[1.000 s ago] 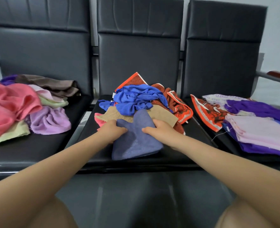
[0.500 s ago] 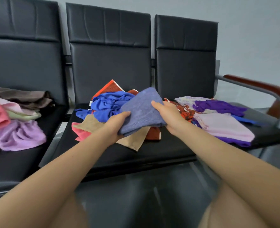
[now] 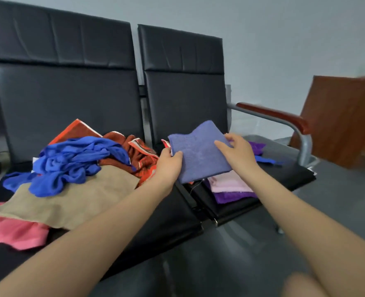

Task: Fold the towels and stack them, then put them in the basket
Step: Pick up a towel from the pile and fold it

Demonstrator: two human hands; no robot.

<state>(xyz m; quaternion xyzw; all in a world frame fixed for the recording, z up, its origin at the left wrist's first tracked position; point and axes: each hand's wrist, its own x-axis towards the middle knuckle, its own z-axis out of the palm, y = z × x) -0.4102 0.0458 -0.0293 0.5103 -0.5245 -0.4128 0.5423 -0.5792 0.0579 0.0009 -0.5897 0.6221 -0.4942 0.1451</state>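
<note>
You are facing what looks like a waiting room or office lobby: linked black padded seats [image 3: 173, 221] joined in a row, a metal armrest [image 3: 284, 121] with a wooden top at the row's right end, a plain grey wall [image 3: 284, 39], and a grey floor [image 3: 338, 200].

Both bare forearms extend forward. Left hand [image 3: 169, 165] has thumb on top, fingers curled beneath, pinching. Right hand [image 3: 238, 152] grips likewise, thumb forward, wrist slightly raised.
</note>
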